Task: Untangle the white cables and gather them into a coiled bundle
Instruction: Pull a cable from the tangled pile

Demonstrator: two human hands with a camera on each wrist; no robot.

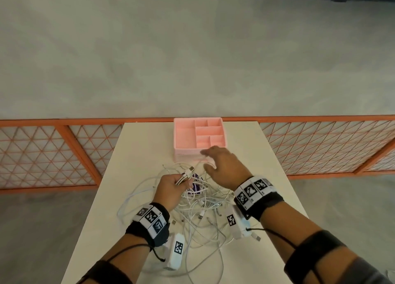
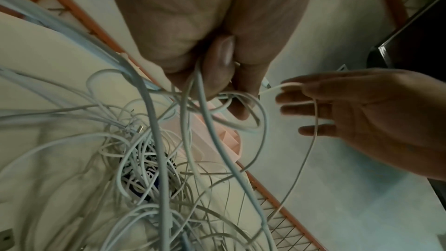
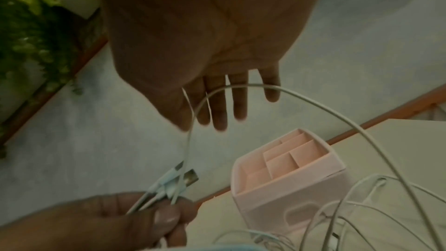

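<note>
While its fingers and thumb curl tight round several plug ends, the left hand [image 1: 171, 187] grips a bunch of white cables [image 1: 198, 211] above the tangle, metal USB tips [image 3: 190, 177] poking out past the knuckles. That forearm reaches in from the near left, wrist slightly raised. To its right, the right hand [image 1: 224, 166] hovers palm down with fingers [image 3: 239, 98] straight and spread; one thin cable [image 3: 313, 106] arches across them, touching but not pinched. Smooth, round and glossy, the cords sprawl in loose loops across the pale matte table [image 1: 132, 155], over a dark purple item [image 1: 195, 187]. Beyond the hands stands a pink plastic organizer [image 1: 183, 138] with square compartments.
</note>
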